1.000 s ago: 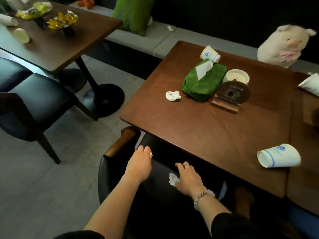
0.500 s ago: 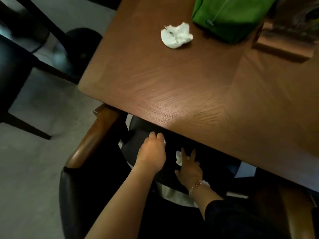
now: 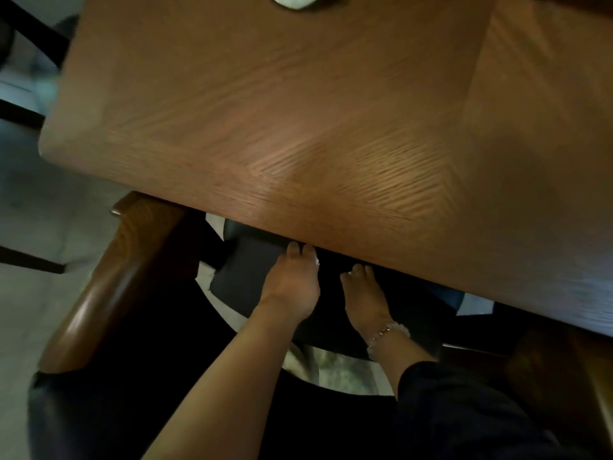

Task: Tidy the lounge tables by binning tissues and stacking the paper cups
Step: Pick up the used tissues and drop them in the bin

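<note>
My left hand point(image 3: 292, 283) reaches over the dark chair seat point(image 3: 242, 277) to the wooden table's point(image 3: 298, 127) near edge. Its fingers are curled, and a sliver of white tissue point(image 3: 316, 260) shows at the fingertips. My right hand point(image 3: 363, 293), with a bead bracelet on the wrist, lies just to its right. Its fingertips are tucked under the table edge, so what they hold is hidden. A crumpled white tissue point(image 3: 293, 0) lies on the tabletop at the frame's top edge. No paper cups are in view.
The chair's curved wooden armrest point(image 3: 109, 287) runs along the left of the seat. Grey floor point(image 3: 30, 300) lies further left, with dark legs of another chair point(image 3: 30, 260) on it. The table overhangs the front of the seat.
The camera has tipped down and closer to the table. Both hands have slid forward to the table edge, and the tissue seen by my right hand is now out of sight.
</note>
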The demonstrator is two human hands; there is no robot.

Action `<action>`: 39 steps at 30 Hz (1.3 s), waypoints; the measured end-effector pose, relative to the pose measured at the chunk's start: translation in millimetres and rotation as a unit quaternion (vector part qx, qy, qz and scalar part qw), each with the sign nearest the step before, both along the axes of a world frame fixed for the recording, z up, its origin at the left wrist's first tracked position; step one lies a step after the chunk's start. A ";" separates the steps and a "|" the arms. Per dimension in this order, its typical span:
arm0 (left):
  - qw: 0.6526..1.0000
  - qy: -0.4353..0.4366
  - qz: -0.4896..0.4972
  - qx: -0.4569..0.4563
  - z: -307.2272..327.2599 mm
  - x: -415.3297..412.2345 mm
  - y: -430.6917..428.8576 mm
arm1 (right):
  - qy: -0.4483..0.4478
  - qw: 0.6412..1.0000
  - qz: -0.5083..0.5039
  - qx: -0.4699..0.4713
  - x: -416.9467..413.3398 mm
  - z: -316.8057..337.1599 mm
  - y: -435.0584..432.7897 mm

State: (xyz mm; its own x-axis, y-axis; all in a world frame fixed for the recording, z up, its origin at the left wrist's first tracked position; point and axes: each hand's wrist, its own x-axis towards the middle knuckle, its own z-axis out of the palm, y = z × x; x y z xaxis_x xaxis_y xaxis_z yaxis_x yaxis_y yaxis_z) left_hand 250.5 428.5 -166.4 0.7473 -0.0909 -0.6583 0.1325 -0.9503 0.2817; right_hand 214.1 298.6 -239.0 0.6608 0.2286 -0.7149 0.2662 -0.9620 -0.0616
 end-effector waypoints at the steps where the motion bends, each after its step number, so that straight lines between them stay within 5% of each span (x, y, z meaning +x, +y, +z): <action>1: 1.000 -0.001 -0.006 0.004 4.5 2.0 1.6 | 0.007 1.000 0.010 -0.017 3.1 2.7 1.0; 5: 0.998 0.004 -0.059 0.035 39.6 8.6 12.1 | 0.021 0.999 0.021 -0.036 9.9 39.2 12.5; 13: 0.987 0.030 -0.118 0.105 160.2 15.5 38.4 | -0.015 0.990 -0.069 0.119 9.7 196.5 58.1; 23: 0.978 -0.151 -0.067 0.127 301.4 49.0 69.9 | -0.300 0.945 -0.033 0.129 88.8 376.8 61.8; 39: 0.963 -0.258 0.004 0.079 302.7 58.0 170.3 | -0.295 0.939 -0.024 0.176 122.6 365.2 171.8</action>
State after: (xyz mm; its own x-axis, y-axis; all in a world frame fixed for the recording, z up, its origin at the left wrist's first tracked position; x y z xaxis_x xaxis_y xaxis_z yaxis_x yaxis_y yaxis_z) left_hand 308.5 598.7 136.3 0.9788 -0.0131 -0.2046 0.0211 -0.9862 0.1642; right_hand 336.7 470.4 126.2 0.9337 0.3416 -0.1071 0.3103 -0.9214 -0.2338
